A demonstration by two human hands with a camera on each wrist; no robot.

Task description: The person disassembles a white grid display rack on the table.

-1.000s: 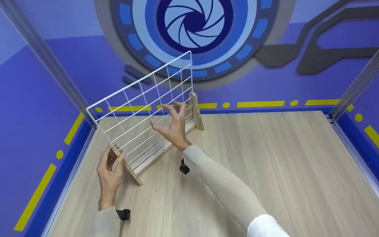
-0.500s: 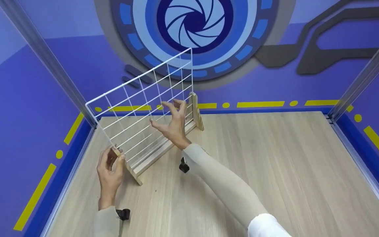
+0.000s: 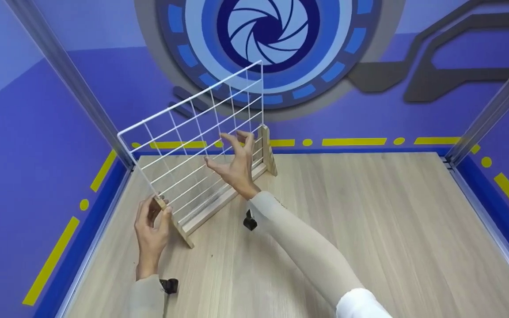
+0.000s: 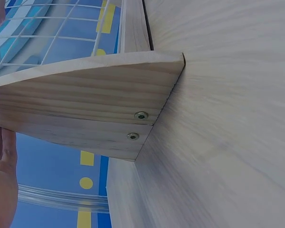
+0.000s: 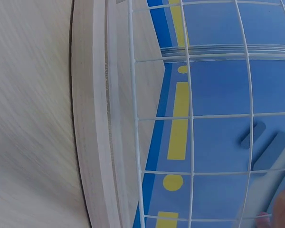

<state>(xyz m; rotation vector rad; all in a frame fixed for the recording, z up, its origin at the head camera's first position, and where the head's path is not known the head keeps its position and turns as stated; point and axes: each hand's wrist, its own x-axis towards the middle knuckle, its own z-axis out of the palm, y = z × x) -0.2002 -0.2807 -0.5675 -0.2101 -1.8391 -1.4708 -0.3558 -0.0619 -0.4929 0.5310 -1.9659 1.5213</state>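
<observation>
A white wire grid panel point(image 3: 192, 117) stands upright in a wooden stand point(image 3: 212, 212) at the left of the table. The stand has a side board at each end and a base bar point(image 5: 88, 118) between them. My left hand point(image 3: 150, 236) holds the near side board point(image 4: 95, 99) by its upper end, thumb on one side and fingers on the other. My right hand point(image 3: 234, 165) grips the panel at its lower middle, thumb and fingers bent at the wires. In the right wrist view, the panel's lowest wire shows above the base bar, with a gap between them.
The wood-grain table point(image 3: 347, 221) spreads to the right of the stand. Blue printed walls point(image 3: 334, 119) with metal corner posts point(image 3: 89, 92) close in the left, back and right sides. Both wrists carry small black devices point(image 3: 250, 221).
The grid panel has risen slightly in the stand, its top edge now higher, and my right hand has gone up a little with it. My left hand keeps its hold on the side board.
</observation>
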